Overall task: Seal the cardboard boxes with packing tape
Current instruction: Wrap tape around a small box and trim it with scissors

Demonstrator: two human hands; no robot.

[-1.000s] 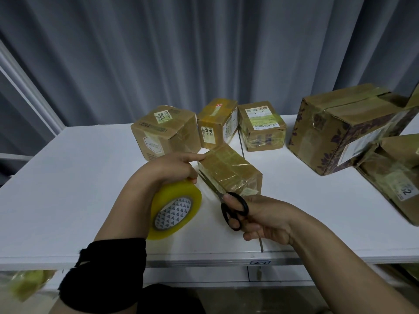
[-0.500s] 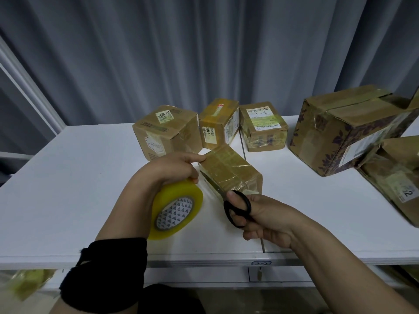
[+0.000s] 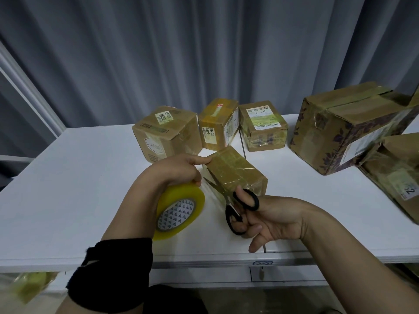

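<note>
A small tape-wrapped cardboard box (image 3: 235, 169) lies on the white table (image 3: 79, 189) in front of me. My left hand (image 3: 174, 169) grips a yellowish roll of packing tape (image 3: 179, 211), its forefinger touching the box's near left top corner. A clear strip of tape runs from the roll to the box. My right hand (image 3: 269, 219) holds black-handled scissors (image 3: 235, 206) with fingers through the loops; the parted blades straddle the tape strip beside the box.
Three small sealed boxes (image 3: 166, 132) (image 3: 218, 123) (image 3: 263, 125) stand in a row behind. A large printed box (image 3: 347, 128) and another labelled box (image 3: 399, 177) lie at the right. Grey curtain hangs behind the table. Crumpled tape (image 3: 27, 288) hangs below the table's left front edge.
My right hand has moved slightly right and the scissor handles have spread, parting the blades around the tape. The left hand and roll stay in place.
</note>
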